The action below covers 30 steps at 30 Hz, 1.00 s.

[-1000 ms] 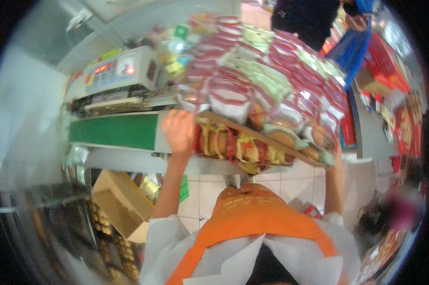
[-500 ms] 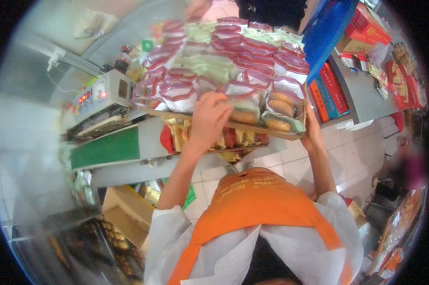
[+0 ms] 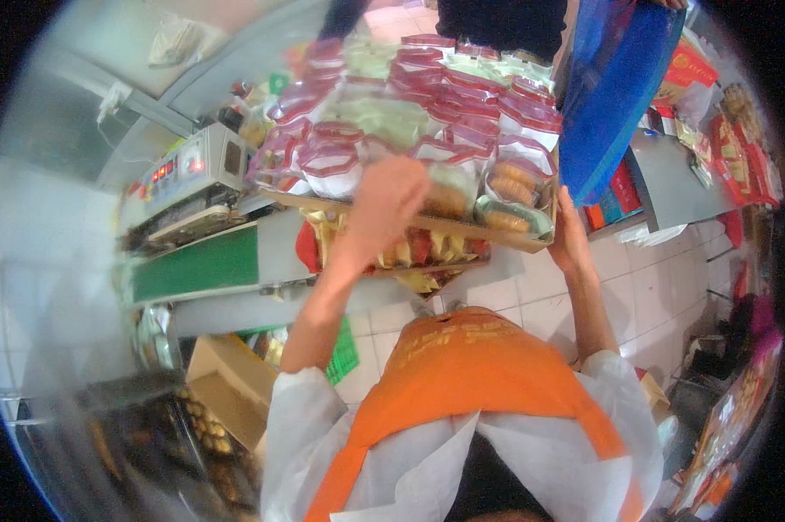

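Grip: your right hand [image 3: 571, 244] lies against right front corner of cardboard tray [image 3: 512, 240]; your left hand [image 3: 394, 191], blurred, at packets [image 3: 331, 165] by front edge; whether either pinches, cannot tell. Packets in rows inside tray. Step seems front-row handling; next calls for steady right support.

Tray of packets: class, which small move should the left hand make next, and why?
Perhaps the left hand should gently press the front packets inward: it is at that row, beside the front edge of the tray, while the right hand is at the right corner.
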Tool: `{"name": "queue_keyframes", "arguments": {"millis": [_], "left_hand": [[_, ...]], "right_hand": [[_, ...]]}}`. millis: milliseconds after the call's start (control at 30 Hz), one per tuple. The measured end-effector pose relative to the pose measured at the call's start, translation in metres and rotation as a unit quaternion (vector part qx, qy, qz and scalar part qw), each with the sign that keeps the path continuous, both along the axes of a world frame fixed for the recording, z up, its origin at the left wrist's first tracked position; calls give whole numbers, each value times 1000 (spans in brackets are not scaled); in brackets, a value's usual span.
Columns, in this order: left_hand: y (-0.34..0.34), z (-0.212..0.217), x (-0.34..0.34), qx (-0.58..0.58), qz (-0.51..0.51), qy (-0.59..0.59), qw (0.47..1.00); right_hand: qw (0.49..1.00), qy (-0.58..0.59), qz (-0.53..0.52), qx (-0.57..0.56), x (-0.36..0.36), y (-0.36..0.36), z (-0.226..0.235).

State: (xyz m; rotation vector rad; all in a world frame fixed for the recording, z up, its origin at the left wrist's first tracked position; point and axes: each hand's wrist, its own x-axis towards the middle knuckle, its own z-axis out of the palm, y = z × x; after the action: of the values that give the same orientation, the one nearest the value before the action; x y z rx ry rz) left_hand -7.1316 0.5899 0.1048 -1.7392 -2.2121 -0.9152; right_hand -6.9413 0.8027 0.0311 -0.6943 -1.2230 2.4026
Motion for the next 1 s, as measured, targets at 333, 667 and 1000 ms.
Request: {"name": "queue_keyframes", "arguments": {"millis": [333, 667, 1000], "left_hand": [[-70, -45, 12, 362, 298, -309, 828], [-48, -60, -27, 259, 361, -512, 735], [-49, -62, -171, 145, 122, -517, 834]], "right_hand": [[995, 17, 69, -75, -94, 148, -39], [999, -15, 42, 13, -123, 177, -11], [991, 94, -91, -29, 82, -91, -20]]}}
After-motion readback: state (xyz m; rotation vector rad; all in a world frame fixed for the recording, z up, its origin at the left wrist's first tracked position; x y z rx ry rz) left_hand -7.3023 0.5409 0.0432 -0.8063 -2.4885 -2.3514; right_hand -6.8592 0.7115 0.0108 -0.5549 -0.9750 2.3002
